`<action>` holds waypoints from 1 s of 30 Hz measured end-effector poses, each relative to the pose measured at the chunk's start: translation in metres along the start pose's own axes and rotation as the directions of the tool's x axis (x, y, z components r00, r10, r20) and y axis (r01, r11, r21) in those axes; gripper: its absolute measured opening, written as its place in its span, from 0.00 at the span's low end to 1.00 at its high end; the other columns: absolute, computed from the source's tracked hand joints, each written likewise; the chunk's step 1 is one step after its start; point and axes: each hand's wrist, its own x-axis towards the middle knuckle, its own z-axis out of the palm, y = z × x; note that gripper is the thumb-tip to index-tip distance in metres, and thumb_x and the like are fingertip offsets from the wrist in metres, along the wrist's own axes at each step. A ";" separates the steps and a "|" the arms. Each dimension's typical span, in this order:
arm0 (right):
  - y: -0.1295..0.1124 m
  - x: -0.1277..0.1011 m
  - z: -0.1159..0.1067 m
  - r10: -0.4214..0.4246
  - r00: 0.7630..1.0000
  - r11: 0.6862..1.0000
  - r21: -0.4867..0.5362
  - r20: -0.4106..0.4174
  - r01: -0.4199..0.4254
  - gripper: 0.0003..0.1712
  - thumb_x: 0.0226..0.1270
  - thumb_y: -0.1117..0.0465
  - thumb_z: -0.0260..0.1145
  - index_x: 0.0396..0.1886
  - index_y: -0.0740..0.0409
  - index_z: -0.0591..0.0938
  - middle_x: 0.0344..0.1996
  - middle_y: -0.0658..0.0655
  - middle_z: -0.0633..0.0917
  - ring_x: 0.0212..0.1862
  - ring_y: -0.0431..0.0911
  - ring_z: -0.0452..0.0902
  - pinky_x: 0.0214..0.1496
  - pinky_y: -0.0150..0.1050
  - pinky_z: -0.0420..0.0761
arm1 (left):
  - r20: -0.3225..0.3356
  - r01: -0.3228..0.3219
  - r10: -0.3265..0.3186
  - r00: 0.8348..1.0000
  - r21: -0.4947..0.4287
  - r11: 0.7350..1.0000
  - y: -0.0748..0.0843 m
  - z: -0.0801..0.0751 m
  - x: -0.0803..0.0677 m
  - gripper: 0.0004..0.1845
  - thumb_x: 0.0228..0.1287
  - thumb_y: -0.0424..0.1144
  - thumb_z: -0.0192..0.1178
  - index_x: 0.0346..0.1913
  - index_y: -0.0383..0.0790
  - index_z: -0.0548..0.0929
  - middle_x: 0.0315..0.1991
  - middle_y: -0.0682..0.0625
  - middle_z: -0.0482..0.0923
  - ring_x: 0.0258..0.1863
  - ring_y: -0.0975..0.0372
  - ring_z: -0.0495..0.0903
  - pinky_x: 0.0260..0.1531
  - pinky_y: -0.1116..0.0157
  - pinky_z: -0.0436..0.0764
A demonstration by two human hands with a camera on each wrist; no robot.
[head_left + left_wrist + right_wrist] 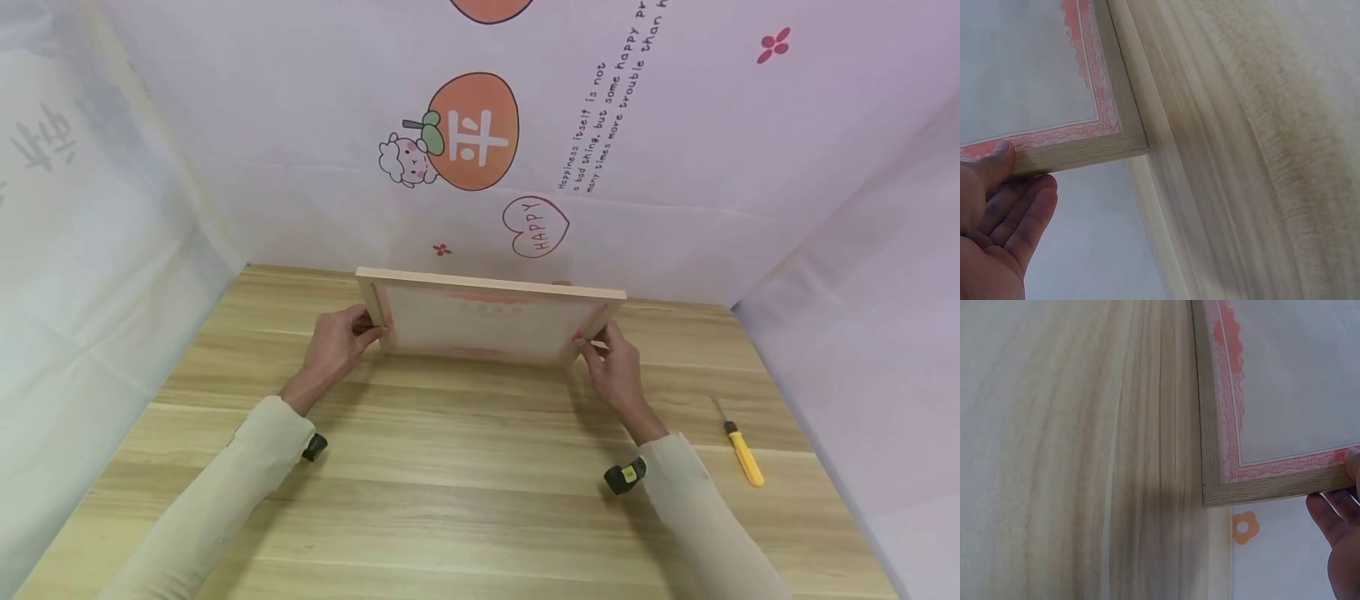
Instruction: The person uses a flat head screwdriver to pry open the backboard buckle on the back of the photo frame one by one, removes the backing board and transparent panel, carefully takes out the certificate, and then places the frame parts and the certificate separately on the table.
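Light wooden rectangular picture frame with a pink-bordered certificate is held tilted above the back of the wood-grain counter, near the printed backdrop. Left hand pinches its left side, right hand its right (both grips closed on the frame). Keep both grips level. Open counter in front; yellow-handled screwdriver lies well apart, right.

Yellow-handled screwdriver on wooden table, cartoon-printed backdrop behind
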 end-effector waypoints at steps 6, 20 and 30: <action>0.002 -0.001 -0.001 -0.035 0.999 0.999 0.022 0.000 0.035 0.12 0.65 0.69 0.65 0.46 0.66 0.74 0.43 0.65 0.83 0.49 0.57 0.83 0.50 0.43 0.84 | 0.007 0.018 -0.018 1.000 0.001 1.000 0.000 -0.001 -0.001 0.12 0.62 0.36 0.67 0.48 0.36 0.86 0.42 0.39 0.87 0.39 0.48 0.88 0.39 0.52 0.86; 0.002 -0.010 -0.004 -0.065 0.997 0.998 0.015 -0.037 0.066 0.08 0.61 0.72 0.69 0.40 0.67 0.82 0.40 0.67 0.88 0.45 0.59 0.86 0.46 0.25 0.82 | 0.004 0.017 -0.017 1.000 -0.008 1.000 -0.003 -0.002 -0.010 0.08 0.63 0.35 0.66 0.43 0.44 0.89 0.39 0.44 0.89 0.39 0.50 0.88 0.38 0.52 0.86; 0.004 -0.017 -0.008 -0.059 0.998 0.997 -0.055 -0.013 0.058 0.09 0.60 0.68 0.71 0.41 0.66 0.85 0.41 0.66 0.88 0.44 0.60 0.87 0.44 0.47 0.86 | -0.009 -0.017 0.017 1.000 0.049 0.999 -0.003 -0.003 -0.015 0.06 0.61 0.34 0.67 0.40 0.38 0.89 0.36 0.41 0.88 0.36 0.49 0.88 0.37 0.52 0.86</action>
